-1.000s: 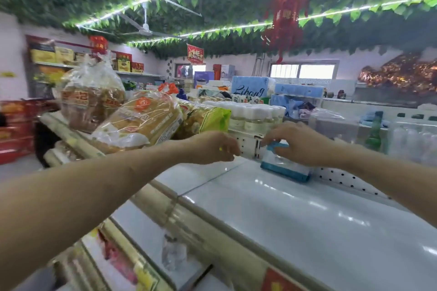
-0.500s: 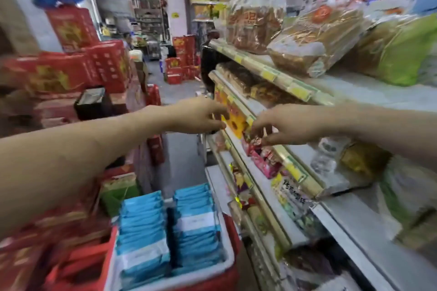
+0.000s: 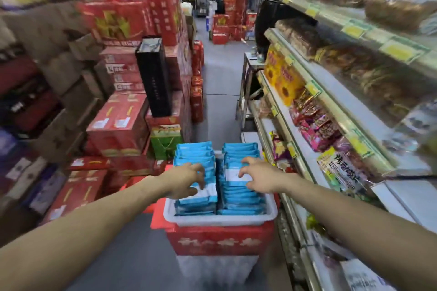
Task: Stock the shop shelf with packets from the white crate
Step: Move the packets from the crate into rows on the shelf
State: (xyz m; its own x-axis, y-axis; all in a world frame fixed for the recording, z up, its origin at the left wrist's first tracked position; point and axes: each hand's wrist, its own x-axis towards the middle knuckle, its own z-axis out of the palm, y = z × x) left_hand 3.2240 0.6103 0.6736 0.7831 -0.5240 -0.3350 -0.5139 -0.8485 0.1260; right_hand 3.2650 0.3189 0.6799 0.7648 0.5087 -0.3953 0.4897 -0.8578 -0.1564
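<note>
A narrow shop aisle runs up the middle of the frame, with red cartons stacked at the left and the shop shelf along the right. Low in the centre, the fingers of the left hand bend down onto the left row of blue packets; I cannot tell whether they pinch one. The fingers of the right hand are spread wide, tips on the right row. The packets stand on edge in the white crate, which sits on a red box just beside the shelf.
</note>
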